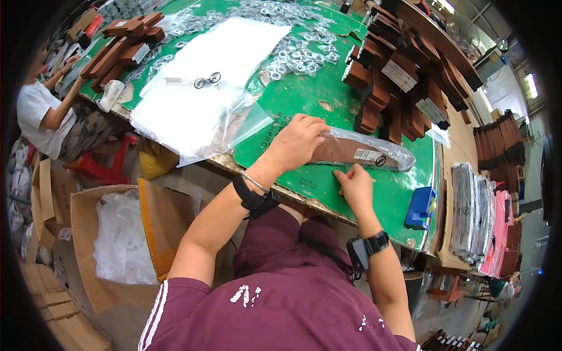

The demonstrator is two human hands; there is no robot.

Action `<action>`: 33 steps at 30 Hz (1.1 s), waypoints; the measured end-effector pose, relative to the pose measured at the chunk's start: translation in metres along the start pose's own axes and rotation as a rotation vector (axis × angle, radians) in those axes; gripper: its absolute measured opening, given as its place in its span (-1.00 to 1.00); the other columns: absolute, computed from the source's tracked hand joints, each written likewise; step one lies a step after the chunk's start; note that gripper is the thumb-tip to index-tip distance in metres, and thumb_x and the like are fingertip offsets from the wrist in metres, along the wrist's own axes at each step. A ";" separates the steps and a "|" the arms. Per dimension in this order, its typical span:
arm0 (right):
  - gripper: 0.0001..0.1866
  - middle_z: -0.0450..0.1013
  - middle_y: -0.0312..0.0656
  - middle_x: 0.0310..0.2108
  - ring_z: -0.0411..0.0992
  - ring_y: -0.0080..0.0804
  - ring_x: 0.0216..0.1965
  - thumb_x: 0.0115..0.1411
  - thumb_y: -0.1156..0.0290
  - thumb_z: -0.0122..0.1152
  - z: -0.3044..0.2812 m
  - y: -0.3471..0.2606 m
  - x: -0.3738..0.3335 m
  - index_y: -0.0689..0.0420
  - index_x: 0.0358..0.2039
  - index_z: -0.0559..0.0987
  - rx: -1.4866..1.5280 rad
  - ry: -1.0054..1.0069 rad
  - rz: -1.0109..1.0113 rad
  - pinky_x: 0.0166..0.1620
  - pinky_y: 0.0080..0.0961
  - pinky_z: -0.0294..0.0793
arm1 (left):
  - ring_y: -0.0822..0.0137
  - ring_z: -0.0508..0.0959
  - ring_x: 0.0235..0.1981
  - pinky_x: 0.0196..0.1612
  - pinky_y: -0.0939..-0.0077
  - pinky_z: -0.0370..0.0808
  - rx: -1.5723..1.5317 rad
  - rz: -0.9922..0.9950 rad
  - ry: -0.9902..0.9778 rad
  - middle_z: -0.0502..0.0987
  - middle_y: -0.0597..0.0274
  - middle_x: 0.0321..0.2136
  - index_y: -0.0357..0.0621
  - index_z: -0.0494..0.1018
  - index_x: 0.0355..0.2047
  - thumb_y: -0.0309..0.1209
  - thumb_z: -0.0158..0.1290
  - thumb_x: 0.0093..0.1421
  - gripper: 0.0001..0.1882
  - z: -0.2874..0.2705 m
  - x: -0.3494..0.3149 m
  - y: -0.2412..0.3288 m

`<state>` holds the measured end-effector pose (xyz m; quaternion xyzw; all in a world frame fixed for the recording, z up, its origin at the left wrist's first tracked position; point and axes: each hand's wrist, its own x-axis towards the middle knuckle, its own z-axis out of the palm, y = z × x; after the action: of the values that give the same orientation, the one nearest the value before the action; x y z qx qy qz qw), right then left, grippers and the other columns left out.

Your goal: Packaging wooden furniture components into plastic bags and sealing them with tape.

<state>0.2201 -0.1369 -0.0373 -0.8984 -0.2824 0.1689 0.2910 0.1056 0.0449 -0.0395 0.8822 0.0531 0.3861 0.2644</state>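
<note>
Brown wood shows through a clear plastic bag (363,151) that lies on the green table (298,99), right in front of the person. The left hand (295,140) lies on the left end of the bag with its fingers curled down over it. The right hand (353,182) sits just below the bag, fingers bent, and seems to pinch the bag's near edge, though that part is hard to see. A stack of flat clear bags (205,88) lies to the left. Piles of brown wooden pieces (404,70) stand behind. A blue box (421,207) sits near the table edge.
</note>
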 end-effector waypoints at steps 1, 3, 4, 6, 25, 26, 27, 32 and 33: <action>-0.64 0.48 -0.16 -0.68 0.50 -0.47 -0.64 0.15 0.23 0.37 -0.006 0.002 -0.005 0.18 -0.55 0.42 -0.002 -0.003 -0.014 -0.54 -0.48 0.42 | 0.02 0.45 -0.05 0.08 0.24 0.41 0.009 -0.003 0.010 0.54 0.08 -0.09 -0.18 0.52 -0.12 -0.51 0.11 0.14 -0.74 -0.001 0.001 0.002; -0.65 0.48 -0.15 -0.66 0.48 -0.51 -0.63 0.19 0.24 0.33 -0.022 0.013 -0.015 0.20 -0.54 0.43 0.176 0.122 -0.152 -0.55 -0.50 0.41 | 0.01 0.45 -0.03 0.09 0.23 0.41 0.009 0.022 -0.014 0.54 0.08 -0.07 -0.18 0.52 -0.11 -0.51 0.12 0.14 -0.73 -0.003 0.002 0.004; -0.65 0.48 -0.20 -0.64 0.47 -0.52 -0.63 0.23 0.20 0.29 -0.031 0.017 -0.017 0.20 -0.49 0.44 0.276 0.114 -0.138 -0.53 -0.56 0.41 | 0.01 0.45 -0.03 0.09 0.23 0.41 0.014 0.027 -0.011 0.54 0.08 -0.07 -0.18 0.52 -0.11 -0.51 0.12 0.14 -0.73 -0.003 0.001 0.006; -0.65 0.48 -0.23 -0.63 0.48 -0.52 -0.60 0.25 0.18 0.27 -0.047 0.025 -0.018 0.21 -0.44 0.45 0.399 0.079 -0.045 -0.50 -0.58 0.42 | -0.01 0.43 0.02 0.12 0.19 0.39 0.050 0.051 -0.012 0.52 0.07 -0.01 -0.17 0.51 -0.08 -0.50 0.13 0.14 -0.70 -0.004 -0.005 0.010; -0.67 0.49 -0.23 -0.33 0.51 -0.49 -0.35 0.22 0.29 0.32 -0.036 0.076 0.011 0.20 -0.16 0.44 1.341 -0.012 0.279 -0.34 -0.59 0.52 | -0.08 0.35 0.21 0.24 -0.12 0.23 0.466 0.050 -0.280 0.41 -0.02 0.12 -0.16 0.41 0.04 -0.27 0.23 0.10 -0.49 0.026 0.032 0.120; -0.80 0.49 -0.30 -0.43 0.48 -0.58 -0.45 0.22 0.37 0.31 -0.034 0.074 0.011 0.16 -0.28 0.47 1.382 0.000 0.328 -0.44 -0.69 0.47 | -0.07 0.35 0.21 0.25 -0.11 0.22 0.465 0.073 -0.314 0.39 -0.02 0.14 -0.15 0.37 0.11 -0.25 0.24 0.09 -0.41 0.044 0.037 0.123; -0.67 0.52 -0.22 -0.35 0.49 -0.55 -0.43 0.22 0.37 0.31 -0.032 0.077 0.011 0.26 -0.11 0.43 1.432 -0.039 0.318 -0.44 -0.66 0.48 | -0.07 0.35 0.21 0.25 -0.11 0.21 0.463 0.099 -0.350 0.36 -0.01 0.17 -0.13 0.32 0.17 -0.23 0.25 0.07 -0.33 0.058 0.041 0.122; -0.37 0.50 -0.02 -0.14 0.55 -0.37 -0.23 0.26 0.43 0.21 -0.038 0.061 0.006 0.41 0.22 0.16 1.317 -0.055 0.242 -0.35 -0.62 0.51 | -0.06 0.33 0.20 0.27 -0.12 0.19 0.484 -0.057 -0.479 0.33 -0.02 0.16 -0.05 0.23 0.26 -0.21 0.34 -0.04 -0.14 0.093 0.057 0.079; -0.37 0.50 -0.02 -0.14 0.55 -0.37 -0.23 0.26 0.43 0.21 -0.040 0.065 0.005 0.41 0.22 0.16 1.327 -0.048 0.238 -0.35 -0.62 0.51 | -0.05 0.32 0.20 0.27 -0.13 0.19 0.489 -0.080 -0.543 0.33 -0.03 0.14 -0.02 0.21 0.27 -0.21 0.37 -0.09 -0.09 0.088 0.061 0.076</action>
<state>0.2693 -0.1940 -0.0474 -0.5502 -0.0243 0.3575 0.7543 0.2018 -0.0394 -0.0108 0.9869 0.1062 0.1029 0.0652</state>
